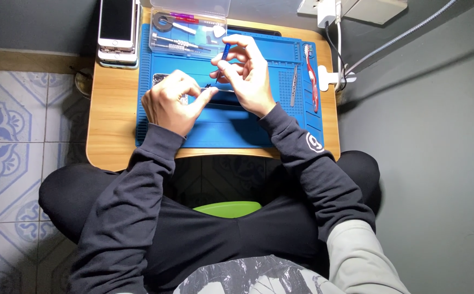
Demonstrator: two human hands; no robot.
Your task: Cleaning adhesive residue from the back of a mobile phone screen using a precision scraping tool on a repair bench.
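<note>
My right hand [250, 76] grips a blue screwdriver [223, 57], its tip down at the opened phone [163, 80] on the blue mat [220, 128]. My left hand [171, 103] presses this phone, fingers closed. The phone remains open, so I judge the work unfinished; tweezers [293, 87] lie unused.

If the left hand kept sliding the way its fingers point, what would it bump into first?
Probably the right hand: the left hand points rightward across the blue mat, and their fingertips nearly meet already, though depth is unclear.
</note>
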